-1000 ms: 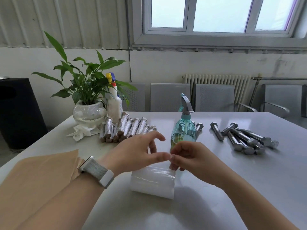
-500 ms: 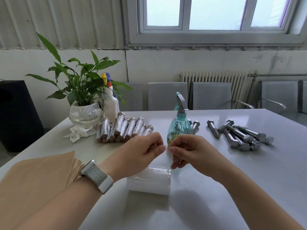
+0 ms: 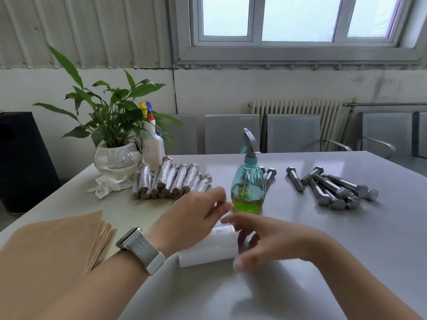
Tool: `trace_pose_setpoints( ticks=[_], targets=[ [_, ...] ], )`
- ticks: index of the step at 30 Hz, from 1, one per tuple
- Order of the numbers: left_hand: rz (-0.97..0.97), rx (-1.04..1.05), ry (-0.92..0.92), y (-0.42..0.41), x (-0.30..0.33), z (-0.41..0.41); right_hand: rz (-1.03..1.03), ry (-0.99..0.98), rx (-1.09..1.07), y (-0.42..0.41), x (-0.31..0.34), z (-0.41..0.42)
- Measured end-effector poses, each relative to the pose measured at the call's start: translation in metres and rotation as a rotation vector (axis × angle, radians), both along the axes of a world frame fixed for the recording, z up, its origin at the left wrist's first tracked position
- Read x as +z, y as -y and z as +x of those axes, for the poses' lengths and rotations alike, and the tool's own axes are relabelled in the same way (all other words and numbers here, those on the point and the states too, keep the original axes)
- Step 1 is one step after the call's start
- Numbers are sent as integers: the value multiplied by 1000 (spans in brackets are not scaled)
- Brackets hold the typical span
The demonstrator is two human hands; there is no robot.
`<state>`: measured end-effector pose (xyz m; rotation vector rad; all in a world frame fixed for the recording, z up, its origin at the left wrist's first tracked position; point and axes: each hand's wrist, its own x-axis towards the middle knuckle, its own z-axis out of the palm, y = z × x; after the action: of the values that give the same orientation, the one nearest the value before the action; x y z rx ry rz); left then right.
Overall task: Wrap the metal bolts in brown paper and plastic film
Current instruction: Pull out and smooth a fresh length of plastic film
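Film roll (image 3: 209, 249) lying on the tabletop (image 3: 323, 250), long axis left to right, right under both hands. Right hand (image 3: 265, 241) spread loose at its right end, blurred. Left hand (image 3: 191, 218) over the far edge; grip there impossible to tell. Bare bolts (image 3: 332, 189) well off right.

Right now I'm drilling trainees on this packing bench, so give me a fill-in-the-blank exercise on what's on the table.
1. The film roll lies on the table between the two ____.
2. The brown paper is stacked at the table's ____ edge.
3. The liquid in the teal spray bottle is ____.
4. The wrapped bolts lie in front of the ____; the bare bolts lie apart, on the right.

Missing words: hands; left; green; plant
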<state>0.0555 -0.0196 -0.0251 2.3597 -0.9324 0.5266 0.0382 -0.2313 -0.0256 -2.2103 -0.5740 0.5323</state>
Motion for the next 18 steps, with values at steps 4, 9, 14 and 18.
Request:
trace_pose_setpoints(
  ticks=[4, 9, 14, 18],
  targets=[
    [-347, 168, -142, -2, -13, 5, 14, 160, -9, -17, -15, 1],
    [-696, 566, -167, -2, -28, 3, 326, 23, -77, -23, -21, -4],
    [-695, 770, -88, 6, -26, 0, 725, -263, -167, -42, -22, -10],
    [-822, 781, -119, -9, -24, 3, 893, -302, -326, -49, -20, -10]
  ],
)
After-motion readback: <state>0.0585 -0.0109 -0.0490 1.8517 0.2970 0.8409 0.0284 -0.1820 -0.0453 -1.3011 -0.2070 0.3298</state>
